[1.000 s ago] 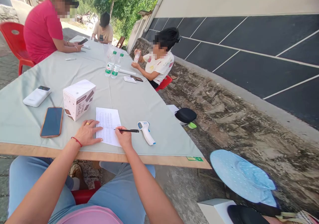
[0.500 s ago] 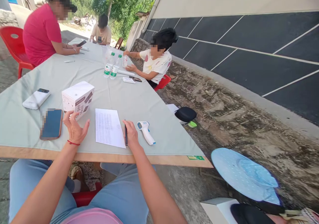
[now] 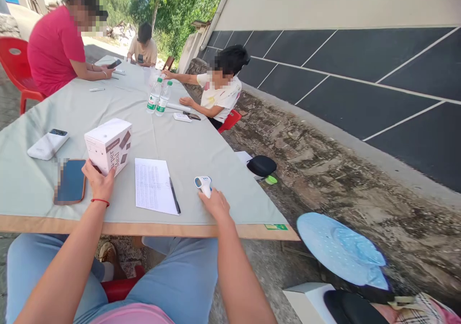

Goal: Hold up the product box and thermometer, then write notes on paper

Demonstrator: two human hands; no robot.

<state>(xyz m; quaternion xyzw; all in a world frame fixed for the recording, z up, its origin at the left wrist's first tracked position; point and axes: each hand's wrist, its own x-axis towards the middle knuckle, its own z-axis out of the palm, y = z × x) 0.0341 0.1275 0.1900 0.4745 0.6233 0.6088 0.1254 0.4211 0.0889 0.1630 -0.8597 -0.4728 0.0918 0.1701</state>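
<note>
A white cardboard box (image 3: 104, 143) printed with brown pictures and "Meal" stands tilted slightly on the cloth. My left hand (image 3: 99, 182), a red string at its wrist, grips the box's lower near corner, thumb on one side and fingers on the other. To the right, my right hand (image 3: 216, 203) is closed around the handle of a white and blue infrared thermometer (image 3: 204, 183), which lies at the table. Between my hands, a printed sheet of paper (image 3: 153, 184) lies flat with a black pen (image 3: 175, 195) along its right edge.
A phone (image 3: 71, 182) and a white device (image 3: 48, 144) lie left of the box. Two water bottles (image 3: 158, 98) stand farther up the cloth-covered table (image 3: 190, 146). Three people sit around it, one (image 3: 219, 91) reaching toward the bottles. A blue hat (image 3: 340, 249) is beyond the right edge.
My right hand has let go of the pen, now on the paper, and moved right onto the thermometer. My left hand has closed on the box. A person's arm has stretched out farther.
</note>
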